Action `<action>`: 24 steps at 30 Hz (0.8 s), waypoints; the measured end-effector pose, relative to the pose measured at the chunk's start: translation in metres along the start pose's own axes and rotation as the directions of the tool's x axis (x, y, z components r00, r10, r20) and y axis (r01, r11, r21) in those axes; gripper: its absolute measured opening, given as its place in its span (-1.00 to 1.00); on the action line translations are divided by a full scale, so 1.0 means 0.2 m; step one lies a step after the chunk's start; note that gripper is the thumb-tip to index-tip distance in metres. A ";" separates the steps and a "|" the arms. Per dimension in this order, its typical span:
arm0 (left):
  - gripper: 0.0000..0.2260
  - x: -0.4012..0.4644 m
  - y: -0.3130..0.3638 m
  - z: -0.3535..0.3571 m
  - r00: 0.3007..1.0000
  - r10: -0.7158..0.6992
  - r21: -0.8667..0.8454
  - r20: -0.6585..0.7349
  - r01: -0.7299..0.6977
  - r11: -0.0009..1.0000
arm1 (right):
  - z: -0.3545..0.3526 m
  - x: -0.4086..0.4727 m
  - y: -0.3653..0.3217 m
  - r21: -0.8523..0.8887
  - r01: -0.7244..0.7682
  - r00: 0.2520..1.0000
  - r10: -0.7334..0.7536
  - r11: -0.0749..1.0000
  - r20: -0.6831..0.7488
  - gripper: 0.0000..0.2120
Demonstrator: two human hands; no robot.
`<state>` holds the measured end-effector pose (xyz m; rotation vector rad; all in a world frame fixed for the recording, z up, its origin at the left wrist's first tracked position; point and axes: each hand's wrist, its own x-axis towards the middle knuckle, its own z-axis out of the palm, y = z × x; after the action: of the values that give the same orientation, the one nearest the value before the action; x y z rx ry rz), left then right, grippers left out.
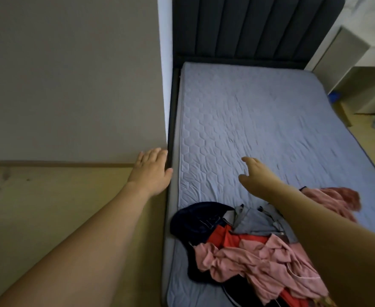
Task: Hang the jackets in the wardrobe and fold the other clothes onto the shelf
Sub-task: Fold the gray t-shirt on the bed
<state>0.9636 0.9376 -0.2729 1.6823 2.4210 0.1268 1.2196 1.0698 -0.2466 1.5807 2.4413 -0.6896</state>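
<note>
Nearest on the grey-blue quilted mattress (pixel 259 120) lies a tangled heap of pink, red, navy and grey clothes (pixel 246 247); pulling one piece could drag the rest off the edge. Beyond the heap, the left hand (pixel 152 171) reaches flat with fingers together, the right hand (pixel 256 176) hovers, loosely open, both empty.

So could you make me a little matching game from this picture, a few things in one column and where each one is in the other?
Things:
1. left hand
2. right hand
3. pile of clothes
4. padded headboard

Places:
A. upright at the far end of the mattress
B. at the mattress's left edge
C. heaped on the near end of the mattress
D. over the middle of the mattress

Pairs: 1-B, 2-D, 3-C, 4-A
</note>
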 end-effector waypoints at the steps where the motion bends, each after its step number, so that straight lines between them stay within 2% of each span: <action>1: -0.44 0.01 0.07 0.09 1.000 -0.010 -0.003 0.024 0.010 1.000 | 0.05 0.03 0.11 -0.007 -0.013 0.999 0.013 1.000 0.042 -0.40; 6: -0.46 0.08 0.33 0.63 0.985 -0.023 -0.034 0.169 0.029 0.999 | 0.36 0.24 0.61 -0.048 -0.051 0.980 0.059 0.998 0.189 -0.43; 11: -0.58 0.19 0.51 1.38 0.931 -0.042 -0.190 0.363 0.118 0.975 | 0.89 0.52 1.05 -0.065 -0.067 0.947 0.084 0.996 0.311 -0.43; 14: -0.67 0.24 0.70 1.85 0.914 -0.048 -0.295 0.402 0.179 0.939 | 1.20 0.64 1.38 -0.091 -0.098 0.924 0.124 0.991 0.363 -0.38; 16: -0.67 0.28 0.88 2.08 0.908 -0.037 -0.394 0.417 0.217 0.893 | 1.35 0.67 1.59 -0.103 -0.135 0.918 0.164 0.985 0.361 -0.36; 18: -0.64 0.35 1.07 2.29 0.889 0.013 -0.482 0.457 0.236 0.844 | 1.48 0.71 1.78 -0.144 -0.160 0.936 0.197 0.976 0.291 -0.35; 21: -0.58 0.40 1.27 2.50 0.858 -0.018 -0.420 0.514 0.269 0.867 | 1.61 0.74 1.97 -0.252 -0.164 0.942 0.228 0.954 0.247 -0.25; 23: -0.77 0.39 1.33 2.54 0.897 -0.054 -0.344 0.439 0.224 0.912 | 1.65 0.73 2.03 -0.335 -0.138 0.940 0.229 0.932 0.252 -0.20; 24: -0.82 0.38 1.34 2.54 0.914 -0.054 -0.387 0.401 0.222 0.895 | 1.66 0.72 2.05 -0.373 -0.127 0.946 0.225 0.919 0.233 -0.20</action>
<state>1.2877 1.0844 -0.7294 1.2023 2.0275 0.2603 1.4844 1.1753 -0.7134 1.4333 2.0513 -0.3772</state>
